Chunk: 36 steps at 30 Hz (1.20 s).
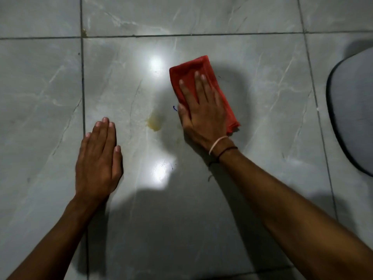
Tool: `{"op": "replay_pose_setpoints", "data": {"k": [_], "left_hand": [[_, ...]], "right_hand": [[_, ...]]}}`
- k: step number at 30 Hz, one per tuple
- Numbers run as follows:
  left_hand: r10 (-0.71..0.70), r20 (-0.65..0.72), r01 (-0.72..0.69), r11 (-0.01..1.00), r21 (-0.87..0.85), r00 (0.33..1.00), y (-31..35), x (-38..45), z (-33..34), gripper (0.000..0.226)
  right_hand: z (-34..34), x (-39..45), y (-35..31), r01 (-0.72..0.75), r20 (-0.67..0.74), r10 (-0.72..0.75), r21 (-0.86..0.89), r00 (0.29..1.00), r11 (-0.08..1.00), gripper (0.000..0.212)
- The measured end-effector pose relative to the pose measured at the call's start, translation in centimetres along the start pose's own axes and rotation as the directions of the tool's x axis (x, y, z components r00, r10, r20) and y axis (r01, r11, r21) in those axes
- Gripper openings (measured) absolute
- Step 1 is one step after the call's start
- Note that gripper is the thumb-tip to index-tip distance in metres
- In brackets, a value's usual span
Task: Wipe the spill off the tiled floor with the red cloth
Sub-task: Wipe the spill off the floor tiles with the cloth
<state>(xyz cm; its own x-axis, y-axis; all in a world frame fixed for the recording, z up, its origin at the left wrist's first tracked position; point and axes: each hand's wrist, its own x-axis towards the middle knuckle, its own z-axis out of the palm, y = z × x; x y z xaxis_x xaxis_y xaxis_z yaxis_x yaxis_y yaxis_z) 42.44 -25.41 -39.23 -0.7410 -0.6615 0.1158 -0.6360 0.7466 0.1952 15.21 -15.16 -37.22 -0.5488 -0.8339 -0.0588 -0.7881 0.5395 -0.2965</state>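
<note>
A folded red cloth [190,72] lies flat on the grey marbled tiled floor [262,98]. My right hand [201,112] presses palm-down on the cloth, fingers stretched over it. A small yellowish spill [154,123] sits on the tile just left of that hand, apart from the cloth. My left hand [99,158] rests flat on the floor further left, fingers together, holding nothing. A short blue mark [174,108] shows beside my right thumb.
A grey rounded mat or seat with a dark rim [353,110] lies at the right edge. A brownish stain [84,33] marks the grout crossing at upper left. Two bright light reflections shine on the central tile.
</note>
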Motion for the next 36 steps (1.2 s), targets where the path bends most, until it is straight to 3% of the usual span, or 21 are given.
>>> {"op": "replay_pose_setpoints", "data": {"k": [5,10,16,20,25,29,31,33,36], "left_hand": [[-0.019,0.033,0.019,1.000,-0.004,0.999,0.2,0.1,-0.4,0.060],[-0.027,0.029,0.027,1.000,-0.004,0.999,0.2,0.1,-0.4,0.060],[-0.126,-0.025,0.126,0.992,-0.008,0.992,0.6,-0.3,-0.5,0.058],[-0.159,-0.003,0.158,0.980,-0.118,0.987,0.1,-0.2,-0.7,0.056],[-0.087,0.061,0.092,0.992,-0.082,0.994,-1.2,-0.3,-1.2,0.059],[-0.099,0.021,0.100,0.993,-0.055,0.995,-1.0,-0.6,-0.9,0.059],[-0.087,0.003,0.087,0.995,-0.041,0.996,-1.1,-0.7,-0.7,0.058],[-0.069,-0.007,0.069,0.997,-0.025,0.998,-1.2,-0.8,-0.6,0.057],[-0.087,-0.035,0.087,0.996,-0.009,0.996,-1.2,-0.9,-0.8,0.056]], "right_hand": [[1.8,-12.5,-3.1,0.220,0.123,-0.222,0.035,0.967,0.975,0.064],[1.0,-7.9,-0.6,0.464,0.169,-0.443,-0.108,0.880,0.879,0.060],[-1.3,6.0,-0.5,0.211,0.079,-0.202,-0.134,0.976,0.968,0.060],[0.2,2.1,-4.1,0.111,0.003,-0.110,-0.018,0.994,0.994,0.062],[3.2,-14.0,-8.5,0.357,0.133,-0.362,0.062,0.922,0.932,0.066],[3.3,-13.5,-6.9,0.486,0.179,-0.484,0.036,0.857,0.873,0.064],[2.2,-8.5,-5.6,0.415,0.135,-0.409,-0.020,0.903,0.910,0.065],[0.6,-2.1,-3.9,0.227,0.060,-0.224,-0.049,0.973,0.973,0.064],[-1.8,4.8,-2.2,0.090,0.038,-0.086,-0.106,0.996,0.990,0.061]]}}
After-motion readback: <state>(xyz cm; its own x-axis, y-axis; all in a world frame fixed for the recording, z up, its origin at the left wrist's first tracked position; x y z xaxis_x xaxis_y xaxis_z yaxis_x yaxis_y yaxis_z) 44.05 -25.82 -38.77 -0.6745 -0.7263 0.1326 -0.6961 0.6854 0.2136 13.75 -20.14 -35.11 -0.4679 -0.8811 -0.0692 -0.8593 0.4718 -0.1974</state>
